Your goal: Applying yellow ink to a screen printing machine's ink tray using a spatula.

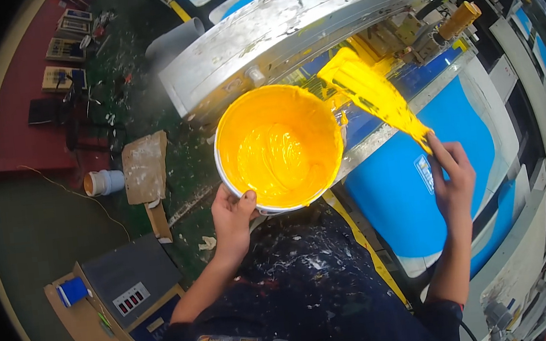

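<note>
Bucket (313, 126), rim (220, 166) in curled left fingers (223, 200), and yellow spatula (377, 97), end in closed right fingers (443, 154)

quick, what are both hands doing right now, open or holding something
Left hand: closed on the rim of the bucket of yellow paint.
Right hand: closed around the handle end of a paint-covered spatula.

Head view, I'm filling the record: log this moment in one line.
left hand: grips bucket rim; right hand: holds yellow-coated spatula; bucket: yellow fluid inside
</note>
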A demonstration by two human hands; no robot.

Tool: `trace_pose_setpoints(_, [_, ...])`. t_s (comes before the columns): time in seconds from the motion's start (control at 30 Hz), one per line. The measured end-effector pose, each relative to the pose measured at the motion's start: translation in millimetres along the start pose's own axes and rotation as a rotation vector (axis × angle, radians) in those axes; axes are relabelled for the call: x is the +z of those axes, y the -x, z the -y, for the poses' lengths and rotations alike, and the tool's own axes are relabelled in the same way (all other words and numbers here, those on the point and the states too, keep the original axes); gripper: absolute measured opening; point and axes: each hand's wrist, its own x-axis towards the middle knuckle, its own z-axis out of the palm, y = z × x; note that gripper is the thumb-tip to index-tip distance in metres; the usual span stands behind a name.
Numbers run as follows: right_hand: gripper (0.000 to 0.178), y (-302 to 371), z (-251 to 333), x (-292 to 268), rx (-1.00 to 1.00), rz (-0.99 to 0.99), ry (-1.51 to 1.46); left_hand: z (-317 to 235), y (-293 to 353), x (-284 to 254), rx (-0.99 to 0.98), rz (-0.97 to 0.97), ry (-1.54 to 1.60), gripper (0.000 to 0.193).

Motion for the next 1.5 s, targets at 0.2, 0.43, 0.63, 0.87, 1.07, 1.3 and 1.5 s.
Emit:
trace_pose_setpoints(0.2, [0.032, 11.4, 17.3, -36.7, 0.497, 0.537, -0.729, 1.8, -2.3, 6.6, 0.077, -0.021, 0.046, 0.032])
trace_pose_setpoints(0.43, [0.024, 1.6, -58.7, -52.5, 0.704, 0.821, -0.778, 11.1, 3.1, -0.9, 0.098, -0.053, 0.162, 0.031])
trace_pose_setpoints(0.63, [0.026, -64.1, -73.5, -49.1, 0.453, 0.551, -0.027, 28.3, -0.1, -23.0, 0.091, -0.047, 0.192, 0.041])
trace_pose_setpoints(0.87, [0.021, -196.0, 0.6, 46.9, -0.493, 0.321, 1.001, 39.9, -3.8, -40.1, 0.173, -0.025, 0.236, 0.059])
trace_pose_setpoints(1.07, [0.019, -273.7, 23.2, 129.2, -0.331, 0.615, 1.296, 43.3, -5.3, -46.6, 0.142, 0.033, 0.305, 0.051])
trace_pose_setpoints(1.3, [0.022, -268.4, 32.6, 142.0, -0.552, 0.609, 1.191, 40.3, -5.6, -47.0, 0.115, 0.064, 0.423, 0.051])
trace_pose_setpoints(1.5, [0.027, -257.5, 63.1, 135.9, -0.734, 0.627, 0.994, 42.2, -10.2, -50.4, 0.155, 0.061, 0.272, 0.055])
